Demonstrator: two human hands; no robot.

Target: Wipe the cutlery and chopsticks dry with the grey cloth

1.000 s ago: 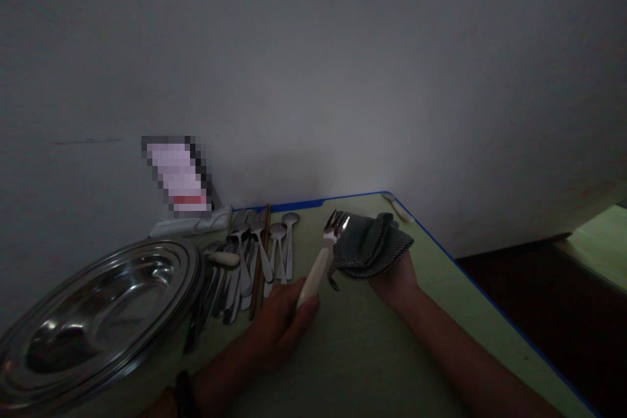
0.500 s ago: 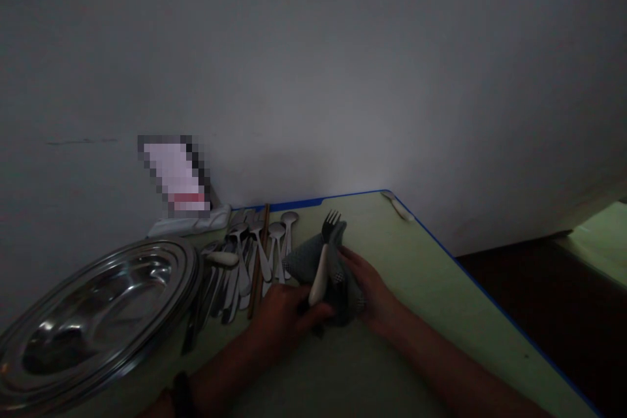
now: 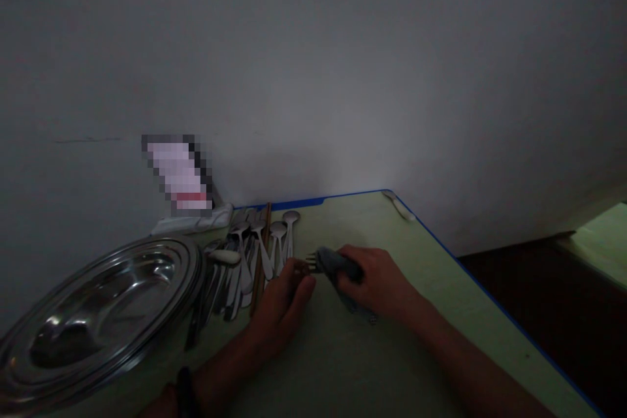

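Note:
A grey cloth (image 3: pixel 337 264) is bunched in my right hand (image 3: pixel 372 277), its fingers closed around it. Out of the cloth's left side stick the metal tines of a fork (image 3: pixel 314 263); its handle is hidden. My left hand (image 3: pixel 284 294) is curled at the tine tips, with fingers and thumb closed in on the fork's end. Just left of this hand lie several spoons (image 3: pixel 278 230), a pair of brown chopsticks (image 3: pixel 266 228) and other cutlery in a row.
Stacked oval metal trays (image 3: pixel 189 261) stand at the left. Behind them, a blurred-out upright device (image 3: pixel 179 173) leans above a folded white cloth (image 3: pixel 196 221). A white-handled utensil (image 3: pixel 401 209) lies at the far right corner of the pale green table (image 3: pixel 392 366), against the wall.
The fork has turned from upright to lying sideways, tines toward my left hand. Its white handle has gone out of sight, and the cloth is now bunched tighter in my right hand.

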